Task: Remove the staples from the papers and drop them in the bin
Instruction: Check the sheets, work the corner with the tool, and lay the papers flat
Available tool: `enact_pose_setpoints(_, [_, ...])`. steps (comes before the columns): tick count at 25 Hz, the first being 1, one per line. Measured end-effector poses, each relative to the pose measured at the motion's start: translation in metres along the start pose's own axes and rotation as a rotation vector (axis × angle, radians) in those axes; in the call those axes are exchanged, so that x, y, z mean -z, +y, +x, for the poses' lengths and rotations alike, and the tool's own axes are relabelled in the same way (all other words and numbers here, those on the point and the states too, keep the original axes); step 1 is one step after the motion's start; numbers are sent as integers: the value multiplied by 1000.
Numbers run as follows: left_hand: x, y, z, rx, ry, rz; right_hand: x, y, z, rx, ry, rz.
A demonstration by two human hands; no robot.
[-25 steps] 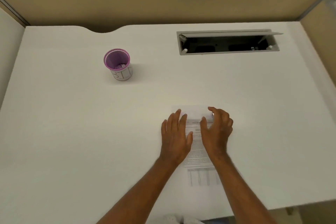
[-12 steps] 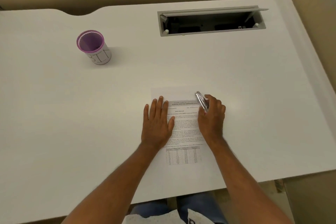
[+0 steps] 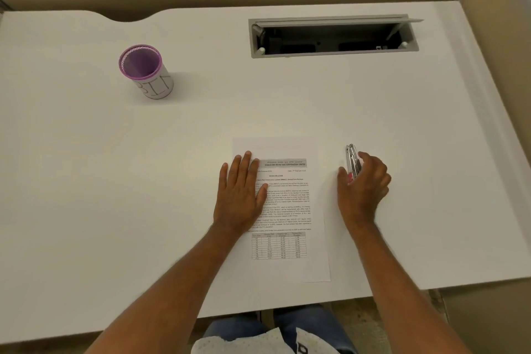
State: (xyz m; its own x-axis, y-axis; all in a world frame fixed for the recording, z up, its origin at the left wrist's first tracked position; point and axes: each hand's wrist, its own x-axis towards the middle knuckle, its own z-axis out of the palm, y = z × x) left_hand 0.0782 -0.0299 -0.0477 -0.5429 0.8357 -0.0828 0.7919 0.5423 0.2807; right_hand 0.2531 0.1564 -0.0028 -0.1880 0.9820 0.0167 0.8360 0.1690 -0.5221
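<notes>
Printed papers (image 3: 290, 210) lie flat on the white desk (image 3: 115, 181) in front of me. My left hand (image 3: 240, 195) rests palm down on their left side, fingers together. My right hand (image 3: 363, 184) is on the desk just right of the papers, curled around a small metal staple remover (image 3: 352, 161) whose tip sticks out past my fingers. A purple-rimmed cup marked BIN (image 3: 146, 72) stands upright at the far left of the desk. I cannot make out a staple on the papers.
A grey cable hatch (image 3: 333, 36) stands open at the back right of the desk. Beige partition walls close in the back and right side. The desk's front edge runs just below the papers, with my lap beneath it.
My right hand, holding the staple remover, has slid off the papers' top right onto the desk to their right. The left hand stays flat on the papers. The camera has shifted.
</notes>
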Motion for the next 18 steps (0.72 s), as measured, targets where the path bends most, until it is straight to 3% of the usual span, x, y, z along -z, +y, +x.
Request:
enact_pose_setpoints(3, [-2, -1, 0, -4, 8, -3, -4, -17, -22, 168, -77, 79])
enact_pose_setpoints(6, [-4, -2, 0, -5, 18, -5, -12, -30, -43, 46, -277, 12])
enact_pose_setpoints(10, [-5, -1, 0, -10, 37, 0, -14, -41, -49, -63, -335, -71])
enact_pose_setpoints(18, [-8, -2, -1, -26, 76, -2, -13, -47, -36, -191, -410, 25])
